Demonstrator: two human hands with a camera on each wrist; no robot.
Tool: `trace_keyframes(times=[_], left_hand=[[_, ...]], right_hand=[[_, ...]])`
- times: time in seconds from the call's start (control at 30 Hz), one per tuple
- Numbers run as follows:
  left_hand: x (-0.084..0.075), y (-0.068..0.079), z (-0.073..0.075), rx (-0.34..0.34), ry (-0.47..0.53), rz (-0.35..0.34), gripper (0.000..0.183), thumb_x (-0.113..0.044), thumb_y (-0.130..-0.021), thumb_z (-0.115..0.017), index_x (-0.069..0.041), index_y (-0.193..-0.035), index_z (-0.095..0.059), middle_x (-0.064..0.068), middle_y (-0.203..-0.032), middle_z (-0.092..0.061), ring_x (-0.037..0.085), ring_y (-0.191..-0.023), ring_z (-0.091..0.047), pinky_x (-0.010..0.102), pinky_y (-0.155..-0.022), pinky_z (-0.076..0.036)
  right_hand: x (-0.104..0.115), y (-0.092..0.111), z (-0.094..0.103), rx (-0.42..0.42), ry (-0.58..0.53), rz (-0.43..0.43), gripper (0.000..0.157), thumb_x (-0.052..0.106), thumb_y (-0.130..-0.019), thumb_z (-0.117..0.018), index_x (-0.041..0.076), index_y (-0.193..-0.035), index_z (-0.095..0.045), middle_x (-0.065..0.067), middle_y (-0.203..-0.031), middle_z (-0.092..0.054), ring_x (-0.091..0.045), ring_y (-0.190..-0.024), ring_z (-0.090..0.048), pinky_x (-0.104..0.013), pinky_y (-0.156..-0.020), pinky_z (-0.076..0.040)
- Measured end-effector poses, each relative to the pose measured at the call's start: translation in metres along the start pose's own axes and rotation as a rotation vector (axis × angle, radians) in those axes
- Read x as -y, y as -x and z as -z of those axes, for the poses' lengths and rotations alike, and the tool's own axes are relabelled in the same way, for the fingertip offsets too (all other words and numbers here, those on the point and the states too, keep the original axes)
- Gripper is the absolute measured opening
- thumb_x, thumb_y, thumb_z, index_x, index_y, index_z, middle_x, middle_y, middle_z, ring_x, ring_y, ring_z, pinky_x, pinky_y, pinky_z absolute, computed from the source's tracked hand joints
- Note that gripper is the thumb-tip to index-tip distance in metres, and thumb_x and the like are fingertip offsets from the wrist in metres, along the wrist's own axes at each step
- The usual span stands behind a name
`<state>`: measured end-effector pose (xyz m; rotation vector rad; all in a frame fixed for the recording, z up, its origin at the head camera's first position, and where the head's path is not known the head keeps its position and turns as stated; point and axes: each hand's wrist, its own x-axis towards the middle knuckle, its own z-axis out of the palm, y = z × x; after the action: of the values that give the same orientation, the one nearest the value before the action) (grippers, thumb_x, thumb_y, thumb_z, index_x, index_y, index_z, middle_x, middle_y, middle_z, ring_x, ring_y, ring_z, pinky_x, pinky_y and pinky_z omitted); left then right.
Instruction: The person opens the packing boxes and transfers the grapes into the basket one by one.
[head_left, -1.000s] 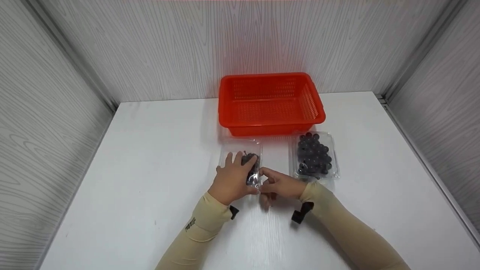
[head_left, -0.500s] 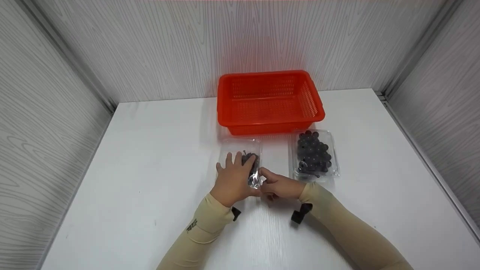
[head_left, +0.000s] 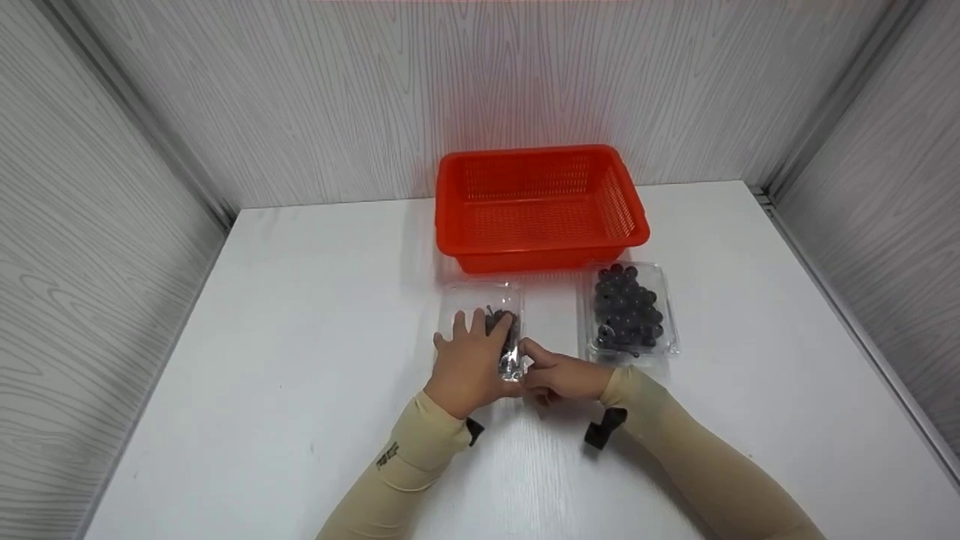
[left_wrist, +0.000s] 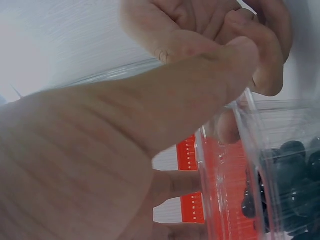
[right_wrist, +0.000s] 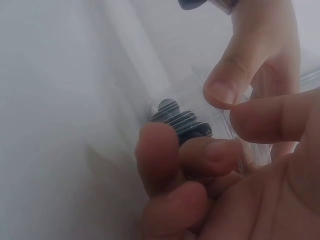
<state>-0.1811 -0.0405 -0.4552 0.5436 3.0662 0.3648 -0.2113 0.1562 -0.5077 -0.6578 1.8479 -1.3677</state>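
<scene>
In the head view I lose much of the clear rectangular plastic box (head_left: 457, 297) and its dark round grapes (head_left: 513, 330) behind the left hand (head_left: 466, 367); the right hand (head_left: 564, 375) hides its own lower fingers from me; the left wrist view cuts both off at right and bottom; black print (head_left: 388, 455) on the beige fabric sleeve (head_left: 409, 480) is too small to read; a dark shape (right_wrist: 192, 3), perhaps a wrist mount, is clipped atop the hazy right wrist view.

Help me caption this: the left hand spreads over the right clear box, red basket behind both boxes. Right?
Not quite: the head view shows the left hand spread over the left clear box; the red basket is behind both.
</scene>
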Motion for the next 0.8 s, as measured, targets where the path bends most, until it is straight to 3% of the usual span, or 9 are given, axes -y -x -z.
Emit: trace_keyframes(times=[0.3,0.5,0.8], left_hand=[[-0.0016,0.0020,-0.0006,-0.042,-0.001,-0.017,0.099,-0.058,-0.073,-0.087,-0.013,-0.153,-0.051,0.029,-0.146,-0.050,0.056,-0.135,-0.045,0.080,-0.091,-0.044],[-0.0025,0.0021,-0.0009,-0.045,-0.018,-0.024,0.098,-0.058,-0.072,-0.088,-0.012,-0.152,-0.052,0.028,-0.142,-0.052,0.055,-0.134,-0.045,0.079,-0.090,-0.045],[-0.0033,0.0026,-0.0002,-0.056,-0.029,-0.019,0.099,-0.058,-0.071,-0.088,-0.012,-0.152,-0.052,0.028,-0.142,-0.053,0.055,-0.133,-0.046,0.078,-0.089,-0.046]], right_hand=[[-0.0017,-0.0015,0.0004,-0.006,-0.010,-0.019,0.023,0.010,-0.101,-0.045,0.010,-0.119,-0.030,0.001,-0.063,-0.036,-0.020,-0.059,-0.048,-0.028,-0.055,-0.041],[0.0022,-0.0012,-0.0016,-0.034,-0.049,-0.055,0.031,0.008,-0.098,-0.044,0.012,-0.128,-0.034,-0.001,-0.063,-0.041,-0.020,-0.057,-0.051,-0.029,-0.055,-0.044],[0.0050,-0.0001,-0.0036,-0.069,-0.016,-0.057,0.040,0.007,-0.095,-0.046,0.010,-0.134,-0.036,0.002,-0.062,-0.042,-0.015,-0.054,-0.046,-0.027,-0.052,-0.041]])
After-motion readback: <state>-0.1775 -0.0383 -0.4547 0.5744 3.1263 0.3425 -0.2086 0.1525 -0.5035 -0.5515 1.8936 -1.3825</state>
